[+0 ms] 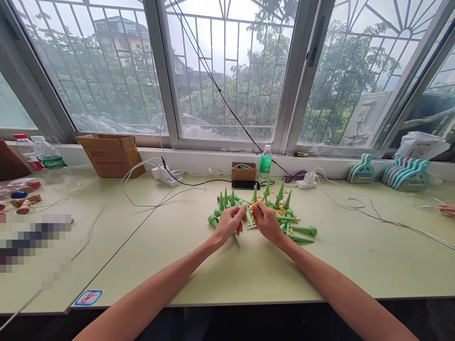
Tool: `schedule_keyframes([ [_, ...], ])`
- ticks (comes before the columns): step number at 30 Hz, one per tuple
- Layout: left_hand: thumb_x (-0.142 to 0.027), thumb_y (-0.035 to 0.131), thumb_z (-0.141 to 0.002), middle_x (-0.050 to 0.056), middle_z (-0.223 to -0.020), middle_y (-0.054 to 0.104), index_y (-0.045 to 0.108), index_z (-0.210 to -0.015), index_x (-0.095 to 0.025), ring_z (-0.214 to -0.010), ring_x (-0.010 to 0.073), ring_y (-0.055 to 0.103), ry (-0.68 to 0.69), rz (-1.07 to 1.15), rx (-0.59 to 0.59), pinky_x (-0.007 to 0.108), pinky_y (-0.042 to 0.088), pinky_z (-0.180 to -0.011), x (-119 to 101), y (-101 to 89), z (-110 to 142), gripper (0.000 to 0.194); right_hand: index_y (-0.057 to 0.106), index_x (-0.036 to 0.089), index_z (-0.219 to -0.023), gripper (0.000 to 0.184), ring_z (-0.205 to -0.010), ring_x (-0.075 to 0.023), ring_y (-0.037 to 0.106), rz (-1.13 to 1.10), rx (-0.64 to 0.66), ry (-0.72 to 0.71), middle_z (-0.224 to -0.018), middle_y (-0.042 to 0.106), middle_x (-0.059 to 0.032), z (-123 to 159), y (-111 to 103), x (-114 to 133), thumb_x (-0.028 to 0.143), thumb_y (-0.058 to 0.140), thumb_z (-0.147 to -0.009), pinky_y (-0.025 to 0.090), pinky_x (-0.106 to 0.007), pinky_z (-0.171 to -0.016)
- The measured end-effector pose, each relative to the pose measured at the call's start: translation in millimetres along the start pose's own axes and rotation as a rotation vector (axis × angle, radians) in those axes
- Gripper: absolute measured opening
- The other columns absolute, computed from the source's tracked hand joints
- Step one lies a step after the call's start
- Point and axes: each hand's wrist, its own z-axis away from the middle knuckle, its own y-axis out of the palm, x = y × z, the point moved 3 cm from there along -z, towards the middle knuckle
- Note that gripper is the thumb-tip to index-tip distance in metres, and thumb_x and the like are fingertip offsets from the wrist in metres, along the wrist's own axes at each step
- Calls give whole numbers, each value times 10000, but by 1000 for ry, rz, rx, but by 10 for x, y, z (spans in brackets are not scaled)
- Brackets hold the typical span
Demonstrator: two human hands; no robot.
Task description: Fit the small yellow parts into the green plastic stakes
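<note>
Both hands are meeting above the worktop (199, 279): the left hand (231, 222) is pinching a green spike (248, 215), and the right hand (265, 220) is closing its fingertips beside it, contents unclear. Green spikes and yellow pieces (280, 212) are crowding around and behind both hands, some standing upright. Beyond them, a small cardboard box (244, 171), a dark phone (245, 185) and a green-labelled bottle (265, 162) are lining the wall side, with cables (156, 206) trailing across the pale green surface below barred windows (227, 71).

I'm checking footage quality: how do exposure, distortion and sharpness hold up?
Head view: sky washed out; window frames splaying upward, likely lens and tilt; blocky pixelation at left; detail between left hand and right hand too small to judge.
</note>
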Motion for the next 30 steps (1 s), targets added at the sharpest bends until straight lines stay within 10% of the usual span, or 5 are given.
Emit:
schedule_keyframes([
  [30, -505, 628, -767, -16, -711, 595, 497, -865, -190, -428, 78, 509, 170, -193, -51, 192, 358, -369, 21, -17, 7, 355, 370, 209, -679, 386, -484, -105, 321, 75, -14, -4, -547, 377, 45, -3, 2, -33, 445, 302, -977, 273, -240, -484],
])
